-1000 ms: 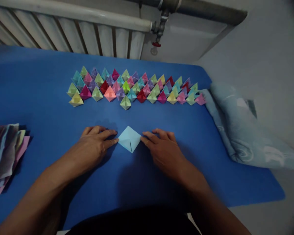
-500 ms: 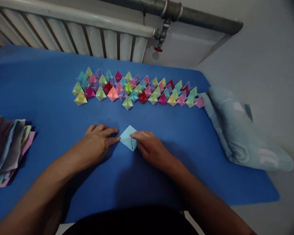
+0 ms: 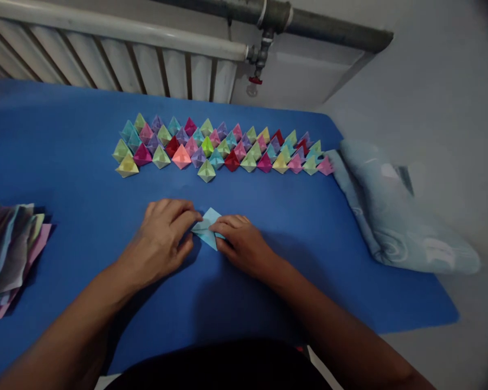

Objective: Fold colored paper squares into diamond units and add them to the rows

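A light blue sheet of folded paper [image 3: 211,215], diamond-shaped, lies on the blue tabletop in front of me. My left hand [image 3: 161,234] is at its left corner, fingers curled and the fingertips on the paper. Over the right corner, my right hand [image 3: 244,241] grips the paper with its fingers drawn together, hiding that side. A crease or folded edge runs across the paper between the two hands. Beyond them stand several rows of small pointed folded-paper pieces [image 3: 206,171] in many colours.
At the left edge lies a stack of coloured paper sheets [image 3: 18,260]. A folded pale blue-green blanket [image 3: 406,222] rests at the table's right side. Behind the blue table [image 3: 85,162] are a white radiator [image 3: 142,67] and a pipe valve with a red handle [image 3: 255,80].
My left hand has come in closer over the paper's left corner, its fingers now more curled. The paper's left part now shows a folded edge. My right hand stays at the right corner.
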Demonstrator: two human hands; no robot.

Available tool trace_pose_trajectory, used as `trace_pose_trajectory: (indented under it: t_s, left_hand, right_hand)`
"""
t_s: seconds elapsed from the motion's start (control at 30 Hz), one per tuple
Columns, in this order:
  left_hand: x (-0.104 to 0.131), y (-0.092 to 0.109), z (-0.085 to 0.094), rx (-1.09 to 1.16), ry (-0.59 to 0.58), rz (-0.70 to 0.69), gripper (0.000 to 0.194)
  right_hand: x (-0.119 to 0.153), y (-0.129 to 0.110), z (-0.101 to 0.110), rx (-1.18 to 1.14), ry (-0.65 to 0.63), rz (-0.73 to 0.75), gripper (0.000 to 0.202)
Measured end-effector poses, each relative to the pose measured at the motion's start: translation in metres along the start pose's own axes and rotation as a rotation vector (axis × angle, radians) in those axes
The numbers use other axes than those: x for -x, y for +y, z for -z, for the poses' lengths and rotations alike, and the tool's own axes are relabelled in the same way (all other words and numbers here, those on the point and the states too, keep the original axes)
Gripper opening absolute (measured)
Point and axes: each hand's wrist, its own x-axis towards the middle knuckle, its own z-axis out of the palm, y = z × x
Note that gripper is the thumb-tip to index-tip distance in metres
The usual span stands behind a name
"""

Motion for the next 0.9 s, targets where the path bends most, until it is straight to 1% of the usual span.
trace_pose_trajectory:
  t_s: [0.07, 0.17, 0.3, 0.47, 0.63, 0.77, 0.9]
  left_hand:
    - [0.0, 0.0, -0.002, 0.019, -0.053, -0.028, 0.027]
    - [0.001, -0.002, -0.008, 0.028, -0.139, -0.033, 0.025]
    - [0.001, -0.005, -0.012, 0.033, -0.19, -0.002, 0.021]
    - [0.002, -0.007, -0.015, 0.038, -0.201, 0.025, 0.02]
    - [0.001, -0.009, -0.019, 0.064, -0.171, 0.06, 0.018]
    - [0.0, -0.011, -0.021, 0.096, -0.16, 0.1, 0.021]
    - [-0.002, -0.011, -0.022, 0.108, -0.167, 0.132, 0.021]
  right_hand:
    - [0.0, 0.0, -0.002, 0.025, 0.005, -0.003, 0.02]
    - [0.0, 0.0, -0.004, 0.037, 0.017, -0.021, 0.02]
    - [0.0, 0.0, -0.007, 0.023, 0.056, -0.03, 0.018]
    - [-0.001, -0.001, -0.009, 0.008, 0.078, -0.071, 0.019]
    - [-0.004, -0.002, -0.008, -0.017, 0.082, -0.119, 0.018]
    - [-0.006, -0.002, -0.008, -0.035, 0.103, -0.149, 0.015]
    - [-0.009, -0.003, -0.008, -0.045, 0.097, -0.177, 0.013]
